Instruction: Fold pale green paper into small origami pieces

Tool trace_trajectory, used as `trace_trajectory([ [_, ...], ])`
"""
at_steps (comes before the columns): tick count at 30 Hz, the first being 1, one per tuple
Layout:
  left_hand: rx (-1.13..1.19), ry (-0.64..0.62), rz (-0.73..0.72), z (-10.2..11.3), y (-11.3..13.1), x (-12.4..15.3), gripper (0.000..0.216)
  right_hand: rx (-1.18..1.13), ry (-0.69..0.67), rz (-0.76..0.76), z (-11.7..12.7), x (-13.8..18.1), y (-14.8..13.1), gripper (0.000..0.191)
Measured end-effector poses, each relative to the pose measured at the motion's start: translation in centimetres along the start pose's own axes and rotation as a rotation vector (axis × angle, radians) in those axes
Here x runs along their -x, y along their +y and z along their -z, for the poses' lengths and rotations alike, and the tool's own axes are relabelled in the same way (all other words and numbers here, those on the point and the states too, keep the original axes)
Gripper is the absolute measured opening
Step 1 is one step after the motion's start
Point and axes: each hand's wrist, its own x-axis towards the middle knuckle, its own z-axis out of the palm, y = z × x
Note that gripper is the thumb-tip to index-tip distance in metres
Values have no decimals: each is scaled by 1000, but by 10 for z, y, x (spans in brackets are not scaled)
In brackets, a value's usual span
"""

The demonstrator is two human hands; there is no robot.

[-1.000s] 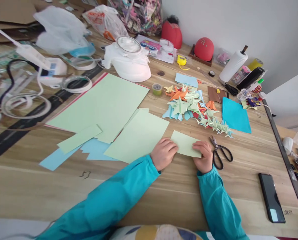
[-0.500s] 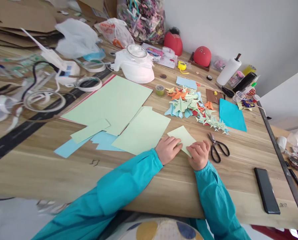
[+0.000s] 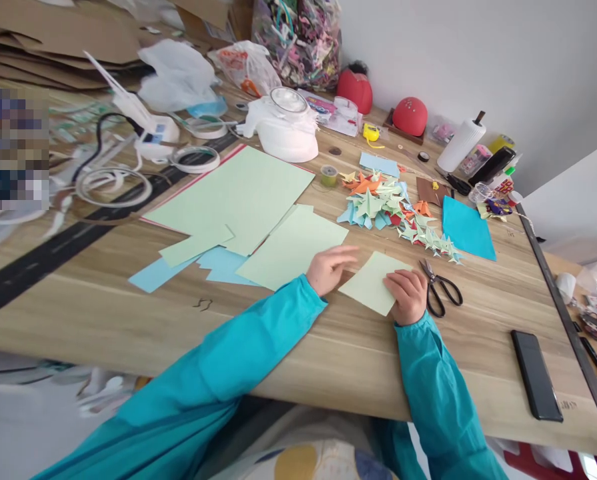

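A small pale green paper square lies in front of me, slightly curved. My right hand grips its right edge, fingers on top and the thumb hidden. Just left of the square, my left hand is off the paper with its fingers stretched out, somewhat blurred. Black-handled scissors lie close to the right of my right hand. Beyond both hands sits a heap of folded paper stars in green, orange and blue. A larger pale green sheet rests by my left hand.
Stacked green sheets and blue paper strips lie to the left. A phone is near the right front edge. Turquoise paper lies at the right. Tape rolls, a glue gun and a tape measure stand farther back.
My left hand has let go of the paper square and moved a little left, its fingers straightening. The square now shows opened out, turned, and held by my right hand only.
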Motion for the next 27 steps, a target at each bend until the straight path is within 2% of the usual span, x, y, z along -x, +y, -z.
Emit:
trace_trajectory([
  [2, -106, 124, 9, 5, 2, -1, 27, 138, -34, -22, 0, 1, -1, 26],
  [3, -134, 102, -14, 7, 5, 0, 29, 192, -57, -45, 0, 1, -1, 26],
  [6, -206, -150, -127, 5, 17, 10, 37, 241, -156, -79, -2, 3, 2, 25],
  [8, -339, -323, -216, 0, 23, 17, 41, 212, -239, -65, -4, 3, 3, 24],
  [11, -485, -413, -248, -9, 24, 22, 37, 173, -314, -63, -4, 4, 1, 19],
  [14, -526, -394, -223, -12, 23, 19, 19, 177, -276, -94, -3, 3, -7, 14],
  [19, -575, -256, -151, -8, 28, 17, 23, 127, -237, -166, -5, 1, -19, 27],
  [23, -619, -115, -168, -11, 43, 27, 25, 14, -223, -279, -9, 3, -17, 38],
  [26, -691, -92, -238, -18, 58, 38, 27, -122, -221, -312, -9, 4, -12, 40],
  [27, -740, -105, -206, -21, 63, 42, 33, -156, -227, -322, -8, 3, -11, 40],
])
